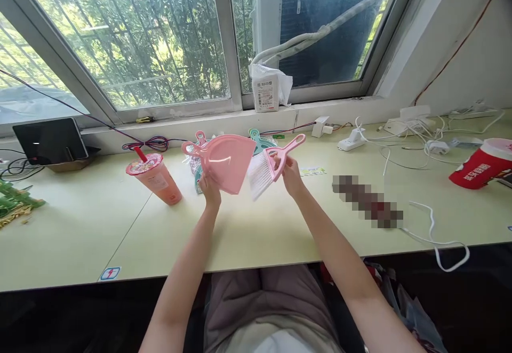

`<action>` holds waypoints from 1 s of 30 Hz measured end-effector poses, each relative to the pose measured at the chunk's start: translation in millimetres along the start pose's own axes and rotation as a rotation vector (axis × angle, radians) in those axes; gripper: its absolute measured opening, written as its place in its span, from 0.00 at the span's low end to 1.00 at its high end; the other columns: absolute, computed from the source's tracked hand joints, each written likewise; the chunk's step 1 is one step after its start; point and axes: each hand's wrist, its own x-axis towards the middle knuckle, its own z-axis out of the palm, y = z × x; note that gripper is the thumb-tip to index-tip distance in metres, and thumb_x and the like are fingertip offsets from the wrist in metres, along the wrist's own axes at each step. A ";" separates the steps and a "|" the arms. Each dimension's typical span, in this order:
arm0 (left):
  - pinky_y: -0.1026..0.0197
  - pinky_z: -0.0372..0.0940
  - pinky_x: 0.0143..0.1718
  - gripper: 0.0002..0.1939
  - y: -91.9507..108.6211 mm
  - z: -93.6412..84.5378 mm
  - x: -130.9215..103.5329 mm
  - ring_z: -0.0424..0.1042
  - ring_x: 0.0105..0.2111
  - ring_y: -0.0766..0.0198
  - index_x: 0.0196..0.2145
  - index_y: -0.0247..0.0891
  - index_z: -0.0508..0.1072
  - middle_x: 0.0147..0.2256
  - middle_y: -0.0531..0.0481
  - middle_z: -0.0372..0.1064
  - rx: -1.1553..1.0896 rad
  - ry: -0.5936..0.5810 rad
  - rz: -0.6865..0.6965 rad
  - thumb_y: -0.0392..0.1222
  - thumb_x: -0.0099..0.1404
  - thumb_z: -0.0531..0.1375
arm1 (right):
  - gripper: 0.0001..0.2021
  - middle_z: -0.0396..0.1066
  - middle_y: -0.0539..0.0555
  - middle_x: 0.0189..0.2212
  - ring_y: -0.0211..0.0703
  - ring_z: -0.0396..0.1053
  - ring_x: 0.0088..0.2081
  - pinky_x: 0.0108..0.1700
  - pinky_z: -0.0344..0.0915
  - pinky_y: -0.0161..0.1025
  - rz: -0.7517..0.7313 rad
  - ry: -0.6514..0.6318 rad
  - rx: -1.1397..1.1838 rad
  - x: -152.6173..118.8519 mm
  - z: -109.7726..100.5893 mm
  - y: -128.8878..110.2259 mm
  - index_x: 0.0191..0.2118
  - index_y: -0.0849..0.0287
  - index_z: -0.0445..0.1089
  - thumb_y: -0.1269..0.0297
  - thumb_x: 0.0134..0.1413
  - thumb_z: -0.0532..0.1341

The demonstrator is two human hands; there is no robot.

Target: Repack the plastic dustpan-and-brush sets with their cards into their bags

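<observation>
My left hand (210,189) grips a pink dustpan (229,162) from below, near where its pan meets the looped handle. Facing it, a small pink hand brush (276,161) with white bristles is held in my right hand (288,174) by the neck of its handle. Both are raised above the table, the bristles pointing down and left, close to the dustpan's right edge. Behind them, a teal dustpan or brush handle (262,141) and some clear plastic wrapping lie partly hidden.
A pink drink cup (159,181) with a red straw stands at left on the pale table (256,241). A black tablet (50,142) is farther left. White cables, a power strip (352,139) and a red bucket (480,165) occupy the right. A boxed package (265,93) rests on the sill.
</observation>
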 end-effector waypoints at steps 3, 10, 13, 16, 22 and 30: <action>0.58 0.60 0.39 0.24 -0.4 3.0 -3.0 0.63 0.37 0.59 0.33 0.40 0.67 0.30 0.49 0.62 0.040 0.033 0.010 0.62 0.66 0.45 | 0.15 0.69 0.51 0.34 0.34 0.61 0.25 0.26 0.60 0.35 -0.029 0.026 -0.042 5.4 -6.3 5.7 0.31 0.55 0.73 0.48 0.49 0.62; 0.59 0.60 0.40 0.24 4.3 23.3 -28.6 0.65 0.36 0.59 0.39 0.39 0.71 0.32 0.49 0.67 0.084 -0.363 0.089 0.62 0.65 0.49 | 0.12 0.73 0.51 0.31 0.38 0.67 0.26 0.31 0.64 0.37 -0.046 0.009 -0.551 -4.6 13.4 18.6 0.28 0.55 0.75 0.52 0.48 0.64; 0.60 0.60 0.36 0.26 10.4 30.1 -42.1 0.67 0.34 0.59 0.48 0.39 0.70 0.32 0.49 0.70 0.069 -0.509 0.068 0.61 0.65 0.51 | 0.08 0.76 0.52 0.31 0.44 0.72 0.32 0.37 0.65 0.39 -0.062 0.037 -0.751 -13.7 27.0 20.5 0.30 0.54 0.76 0.56 0.50 0.64; 0.61 0.60 0.33 0.30 12.6 34.1 -49.8 0.68 0.30 0.61 0.55 0.39 0.65 0.30 0.51 0.70 0.111 -0.586 0.067 0.58 0.61 0.58 | 0.09 0.77 0.53 0.31 0.45 0.73 0.33 0.39 0.66 0.40 -0.043 0.046 -0.720 -16.5 31.4 25.7 0.33 0.55 0.75 0.57 0.52 0.63; 0.59 0.62 0.44 0.24 10.6 33.4 -44.1 0.70 0.43 0.56 0.54 0.40 0.68 0.42 0.48 0.73 0.045 -0.576 0.086 0.52 0.63 0.57 | 0.10 0.76 0.55 0.36 0.45 0.72 0.37 0.41 0.65 0.40 -0.098 0.086 -0.746 -12.9 20.5 23.2 0.38 0.56 0.72 0.56 0.59 0.58; 0.55 0.63 0.48 0.26 10.5 34.6 -40.3 0.70 0.48 0.53 0.52 0.38 0.71 0.48 0.44 0.72 -0.182 -0.788 -0.205 0.55 0.60 0.61 | 0.18 0.75 0.56 0.46 0.50 0.71 0.49 0.47 0.66 0.45 0.029 -0.138 -0.665 1.3 2.0 25.9 0.47 0.52 0.73 0.50 0.52 0.63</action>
